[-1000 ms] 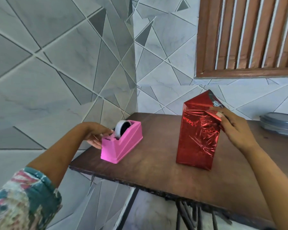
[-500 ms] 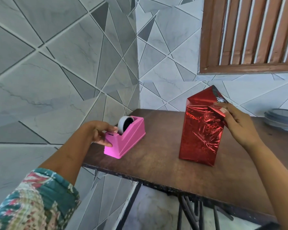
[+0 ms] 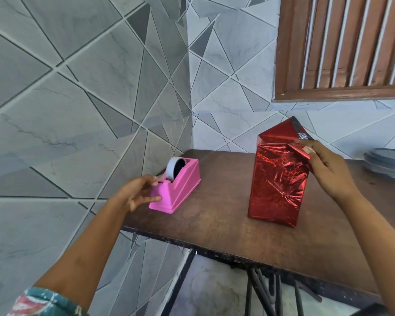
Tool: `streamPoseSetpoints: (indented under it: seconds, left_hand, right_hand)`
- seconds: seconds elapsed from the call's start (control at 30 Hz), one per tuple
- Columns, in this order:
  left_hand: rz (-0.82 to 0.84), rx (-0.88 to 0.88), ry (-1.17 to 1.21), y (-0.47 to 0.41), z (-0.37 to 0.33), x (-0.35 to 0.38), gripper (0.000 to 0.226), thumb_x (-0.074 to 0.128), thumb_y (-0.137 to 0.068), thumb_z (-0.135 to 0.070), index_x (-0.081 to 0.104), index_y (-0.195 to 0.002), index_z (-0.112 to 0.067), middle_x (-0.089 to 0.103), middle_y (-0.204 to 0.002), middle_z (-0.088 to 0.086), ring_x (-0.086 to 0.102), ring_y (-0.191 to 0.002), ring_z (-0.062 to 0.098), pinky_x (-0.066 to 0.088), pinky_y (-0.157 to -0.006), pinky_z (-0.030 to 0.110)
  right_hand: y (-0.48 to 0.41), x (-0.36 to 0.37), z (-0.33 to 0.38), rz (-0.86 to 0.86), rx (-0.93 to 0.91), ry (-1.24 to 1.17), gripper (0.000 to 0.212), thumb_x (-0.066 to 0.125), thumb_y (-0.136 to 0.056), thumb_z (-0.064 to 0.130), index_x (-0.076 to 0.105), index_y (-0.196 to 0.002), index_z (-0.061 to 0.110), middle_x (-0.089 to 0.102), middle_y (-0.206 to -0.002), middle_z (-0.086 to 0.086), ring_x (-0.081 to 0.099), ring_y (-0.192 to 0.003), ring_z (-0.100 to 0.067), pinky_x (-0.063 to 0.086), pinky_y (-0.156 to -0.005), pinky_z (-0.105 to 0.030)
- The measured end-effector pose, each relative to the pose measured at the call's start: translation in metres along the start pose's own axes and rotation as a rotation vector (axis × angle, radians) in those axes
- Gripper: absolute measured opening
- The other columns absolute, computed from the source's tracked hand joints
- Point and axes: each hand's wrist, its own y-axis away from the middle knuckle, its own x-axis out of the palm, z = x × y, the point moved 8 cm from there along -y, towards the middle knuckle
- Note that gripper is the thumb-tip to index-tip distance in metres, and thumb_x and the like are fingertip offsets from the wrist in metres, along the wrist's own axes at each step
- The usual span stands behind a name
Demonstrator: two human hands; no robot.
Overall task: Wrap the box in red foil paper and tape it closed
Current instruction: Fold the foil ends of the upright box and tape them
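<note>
Judged past halfway: wrapped round the sides of the box point(image 3: 274, 201) in red foil paper point(image 3: 279, 134), open at the peaked top end, no tape visible. Standing upright on the table point(image 3: 214, 226), well apart from the tape dispenser point(image 3: 180, 190) on its left, with long axis vertical. Pinched at the top fold by the right hand point(image 3: 328, 172). Curled round the dispenser's cutter end with the left hand point(image 3: 135, 193). Left to do: tape pull, end folds, sealing.

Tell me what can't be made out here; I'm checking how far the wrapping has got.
Head view:
The box: wholly covered by the red foil.
The tape end on the pink dispenser: behind the left hand; whether it pinches tape is unclear.
The top fold: partly under the right hand, which pinches the foil.
The grey containers: cut off by the right edge.
</note>
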Motion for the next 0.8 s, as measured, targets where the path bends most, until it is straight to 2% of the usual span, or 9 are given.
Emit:
streamPoseSetpoints:
  seconds: [0.13, 0.2, 0.3, 0.4, 0.53, 0.67, 0.73, 0.8]
  left_hand:
    - [0.013, 0.041, 0.028, -0.004, 0.015, -0.006, 0.009, 0.053, -0.087, 0.003, 0.062, -0.087, 0.002, 0.061, -0.102, 0.015, 0.060, -0.092, 0.025, 0.059, -0.063, 0.029]
    - [0.003, 0.062, 0.019, -0.006, 0.017, -0.008, 0.008, 0.054, -0.087, 0.003, 0.063, -0.086, 0.003, 0.062, -0.099, 0.015, 0.061, -0.090, 0.025, 0.059, -0.063, 0.028]
    - [-0.006, 0.083, -0.058, -0.006, 0.016, -0.010, 0.006, 0.058, -0.084, 0.004, 0.063, -0.087, 0.003, 0.063, -0.099, 0.017, 0.063, -0.089, 0.025, 0.059, -0.062, 0.024]
    - [-0.034, 0.106, -0.131, -0.011, 0.015, -0.014, 0.006, 0.061, -0.083, 0.004, 0.063, -0.088, 0.004, 0.064, -0.099, 0.018, 0.063, -0.091, 0.026, 0.058, -0.063, 0.022]
    - [-0.091, 0.132, -0.193, -0.016, 0.018, -0.027, 0.005, 0.058, -0.086, 0.004, 0.062, -0.088, 0.005, 0.064, -0.095, 0.018, 0.062, -0.092, 0.027, 0.058, -0.066, 0.023]
    - [-0.113, 0.161, -0.217, -0.006, 0.006, -0.044, 0.011, 0.053, -0.092, -0.005, 0.063, -0.088, -0.002, 0.064, -0.092, 0.013, 0.061, -0.085, 0.019, 0.052, -0.084, 0.035]
    - [-0.138, 0.269, -0.231, 0.004, -0.026, -0.042, 0.016, 0.051, -0.093, -0.006, 0.060, -0.080, -0.007, 0.062, -0.084, 0.012, 0.059, -0.077, 0.016, 0.051, -0.081, 0.030]
    - [-0.045, 0.405, -0.265, 0.018, -0.065, -0.013, 0.017, 0.053, -0.092, -0.007, 0.061, -0.077, -0.007, 0.062, -0.074, 0.008, 0.061, -0.068, 0.012, 0.055, -0.067, 0.020]
  right_hand:
    - [-0.003, 0.000, -0.004, 0.003, -0.003, 0.017, 0.025, 0.042, -0.100, 0.024, 0.060, -0.117, 0.031, 0.063, -0.111, 0.008, 0.058, -0.105, -0.017, 0.047, -0.089, -0.037]
    - [-0.002, 0.000, -0.004, 0.005, -0.002, 0.015, 0.026, 0.042, -0.099, 0.027, 0.060, -0.117, 0.032, 0.063, -0.110, 0.009, 0.058, -0.104, -0.013, 0.047, -0.088, -0.033]
    - [-0.002, 0.001, -0.001, 0.006, -0.007, 0.012, 0.027, 0.039, -0.094, 0.033, 0.058, -0.108, 0.045, 0.063, -0.104, 0.018, 0.058, -0.094, 0.001, 0.046, -0.082, -0.023]
    - [-0.002, 0.000, -0.002, -0.004, 0.000, 0.000, 0.027, 0.039, -0.092, 0.041, 0.058, -0.111, 0.042, 0.064, -0.105, 0.013, 0.059, -0.098, -0.009, 0.047, -0.087, -0.036]
    - [-0.002, 0.000, -0.002, 0.004, 0.011, -0.010, 0.032, 0.037, -0.084, 0.054, 0.058, -0.107, 0.048, 0.062, -0.102, 0.027, 0.059, -0.102, -0.012, 0.049, -0.091, -0.043]
    - [-0.004, 0.000, -0.002, 0.018, 0.022, -0.015, 0.028, 0.038, -0.086, 0.053, 0.059, -0.104, 0.049, 0.062, -0.101, 0.031, 0.060, -0.101, -0.011, 0.051, -0.090, -0.044]
    - [-0.005, -0.001, -0.002, 0.019, 0.029, -0.016, 0.032, 0.038, -0.086, 0.054, 0.060, -0.107, 0.044, 0.063, -0.105, 0.028, 0.060, -0.102, -0.007, 0.051, -0.090, -0.043]
    - [-0.006, -0.004, -0.002, 0.011, 0.027, -0.004, 0.034, 0.040, -0.088, 0.050, 0.062, -0.110, 0.036, 0.062, -0.107, 0.028, 0.059, -0.102, 0.001, 0.051, -0.090, -0.037]
